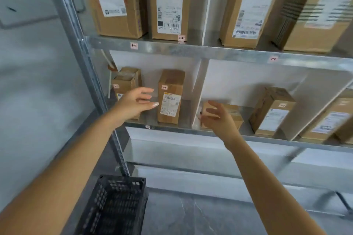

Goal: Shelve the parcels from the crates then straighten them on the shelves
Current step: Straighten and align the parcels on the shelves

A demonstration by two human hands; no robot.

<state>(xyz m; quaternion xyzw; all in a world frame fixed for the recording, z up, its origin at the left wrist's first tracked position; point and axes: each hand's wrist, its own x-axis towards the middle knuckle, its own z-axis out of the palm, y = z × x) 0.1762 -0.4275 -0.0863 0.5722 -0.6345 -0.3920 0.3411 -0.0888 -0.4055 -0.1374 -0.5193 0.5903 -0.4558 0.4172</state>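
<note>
An upright brown parcel (170, 97) with a white label stands on the lower metal shelf (172, 127). My left hand (136, 104) hovers open just left of it, fingers spread, partly covering a smaller parcel (126, 82) at the shelf's left end. My right hand (217, 116) is open in front of a low parcel (235, 115) lying in the neighbouring compartment, right of a white divider (196, 93); whether the fingers touch it I cannot tell. A black plastic crate (114, 206) sits on the floor below, and I see nothing inside it.
The upper shelf (191, 48) carries several tall labelled cartons. More parcels (272, 110) stand further right on the lower shelf between white dividers. A steel upright (86, 59) bounds the rack on the left. Grey floor (200, 215) lies beside the crate.
</note>
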